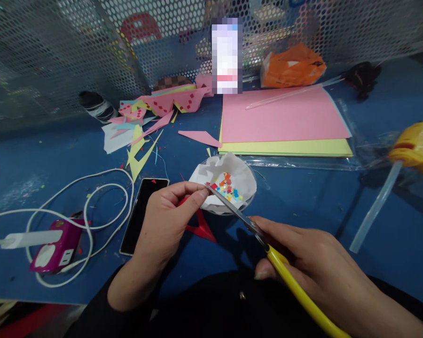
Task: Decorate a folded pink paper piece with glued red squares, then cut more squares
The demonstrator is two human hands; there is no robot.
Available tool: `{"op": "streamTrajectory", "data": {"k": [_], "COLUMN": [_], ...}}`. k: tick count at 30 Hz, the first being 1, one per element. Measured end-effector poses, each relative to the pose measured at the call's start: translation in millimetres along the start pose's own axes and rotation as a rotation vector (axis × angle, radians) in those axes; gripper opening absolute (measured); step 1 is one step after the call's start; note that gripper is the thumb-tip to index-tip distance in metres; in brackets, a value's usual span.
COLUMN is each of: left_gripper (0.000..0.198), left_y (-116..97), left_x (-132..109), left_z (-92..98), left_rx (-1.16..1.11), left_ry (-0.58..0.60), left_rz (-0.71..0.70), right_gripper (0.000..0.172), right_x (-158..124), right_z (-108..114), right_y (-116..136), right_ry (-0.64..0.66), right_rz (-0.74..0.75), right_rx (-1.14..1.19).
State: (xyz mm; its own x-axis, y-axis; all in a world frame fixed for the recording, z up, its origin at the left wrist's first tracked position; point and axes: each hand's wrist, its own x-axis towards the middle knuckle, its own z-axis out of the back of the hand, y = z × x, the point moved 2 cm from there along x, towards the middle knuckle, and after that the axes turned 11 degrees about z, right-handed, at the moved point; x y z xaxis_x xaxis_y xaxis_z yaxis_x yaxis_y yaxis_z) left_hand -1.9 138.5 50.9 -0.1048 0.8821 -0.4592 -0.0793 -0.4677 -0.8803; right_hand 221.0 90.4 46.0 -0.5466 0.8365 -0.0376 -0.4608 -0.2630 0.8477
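Note:
My left hand (pixel 172 213) pinches a piece of red paper (pixel 201 227), whose strip hangs below the fingers. My right hand (pixel 310 263) is closed around a pair of scissors with yellow handles (pixel 292 286). The scissor blades (pixel 234 210) point up and left, and their tips meet the paper at my left fingertips. Right behind the tips stands a bowl lined with white paper (pixel 245 169). Small colourful paper bits (pixel 227 185), in red, orange, blue and yellow, lie in it.
A phone (pixel 137 211), a white cable (pixel 102 173) and a magenta adapter (pixel 58 244) lie left. Pink and yellow sheets (pixel 282 115) are behind the bowl. A yellow glue gun (pixel 414 145) is right. Paper scraps (pixel 137 155) and an orange packet (pixel 292 65) sit near the perforated metal screen (pixel 176 42).

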Motion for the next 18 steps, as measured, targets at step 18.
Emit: {"op": "streamTrajectory", "data": {"k": [18], "left_gripper": [0.007], "left_y": [3.6], "left_x": [1.8], "left_z": [1.1], "left_rx": [0.031], "left_ry": [0.004], "left_rz": [-0.021], "right_gripper": [0.011], "right_x": [-0.9], "right_z": [-1.7], "right_y": [-2.6], "right_ry": [-0.008], "right_rz": [0.031], "right_rx": [-0.002]}}
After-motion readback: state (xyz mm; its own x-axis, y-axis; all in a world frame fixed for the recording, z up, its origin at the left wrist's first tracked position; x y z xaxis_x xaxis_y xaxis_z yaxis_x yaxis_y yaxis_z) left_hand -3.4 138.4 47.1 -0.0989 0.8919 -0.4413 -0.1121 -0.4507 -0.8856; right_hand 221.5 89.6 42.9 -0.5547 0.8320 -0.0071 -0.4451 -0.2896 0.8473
